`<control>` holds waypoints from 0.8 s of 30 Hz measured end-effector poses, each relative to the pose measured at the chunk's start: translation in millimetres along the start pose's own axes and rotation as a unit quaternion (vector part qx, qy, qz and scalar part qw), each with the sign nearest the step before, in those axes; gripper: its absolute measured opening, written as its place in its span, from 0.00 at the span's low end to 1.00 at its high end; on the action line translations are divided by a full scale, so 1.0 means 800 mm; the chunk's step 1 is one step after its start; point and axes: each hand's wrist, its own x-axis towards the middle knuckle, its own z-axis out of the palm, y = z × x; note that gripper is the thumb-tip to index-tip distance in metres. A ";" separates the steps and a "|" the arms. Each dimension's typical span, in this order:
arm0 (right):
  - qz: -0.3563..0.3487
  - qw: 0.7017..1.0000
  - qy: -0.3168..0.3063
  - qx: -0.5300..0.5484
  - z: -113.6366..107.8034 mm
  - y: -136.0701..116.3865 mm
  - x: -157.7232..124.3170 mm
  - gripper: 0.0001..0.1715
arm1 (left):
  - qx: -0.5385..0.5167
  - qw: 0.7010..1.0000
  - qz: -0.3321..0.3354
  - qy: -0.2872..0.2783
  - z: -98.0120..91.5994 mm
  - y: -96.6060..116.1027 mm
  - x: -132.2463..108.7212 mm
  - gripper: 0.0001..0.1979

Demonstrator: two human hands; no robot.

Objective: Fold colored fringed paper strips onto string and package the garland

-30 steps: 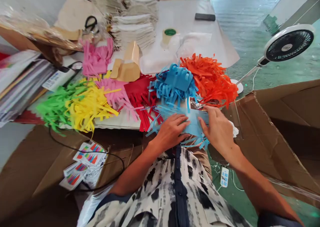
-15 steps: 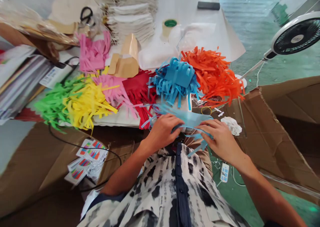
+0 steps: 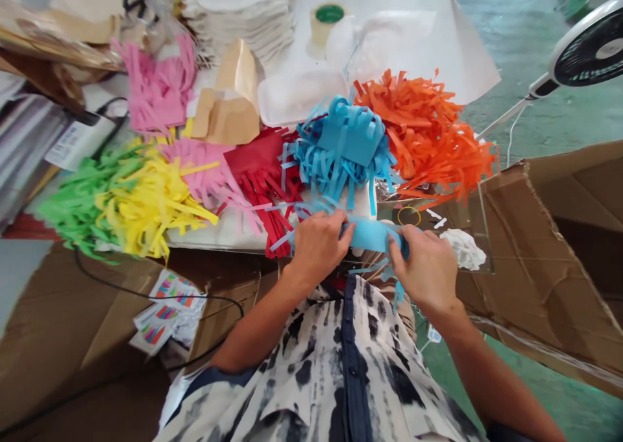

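Observation:
A light-blue fringed paper strip (image 3: pixel 368 235) stretches between my two hands at the table's front edge. My left hand (image 3: pixel 320 244) pinches its left end, with thin fringes sticking out past the fingers. On the other end, my right hand (image 3: pixel 422 263) is closed, thumb toward me, and some fringe hangs below it. Just beyond lies a pile of blue fringed paper (image 3: pixel 345 143). Orange fringed paper (image 3: pixel 423 130) is heaped to its right, and dark-red fringed paper (image 3: pixel 260 163) lies to its left.
Pink (image 3: pixel 158 91), yellow (image 3: pixel 150 198) and green fringed paper (image 3: pixel 87 202) lie at left. Behind stand a tape roll (image 3: pixel 327 23), a white tray (image 3: pixel 302 98) and a folded brown paper piece (image 3: pixel 233 101). A fan (image 3: pixel 588 49) and open cardboard box (image 3: pixel 549 234) are at right.
The view has shifted a little closer to the table. My right hand has turned, its thumb now on the blue strip's near side, and the strip is pulled flatter between both hands.

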 end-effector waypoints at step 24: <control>-0.006 0.999 -0.026 -0.045 -0.005 -0.017 0.007 0.10 | -0.008 0.937 0.271 0.220 0.017 0.015 -0.031 0.12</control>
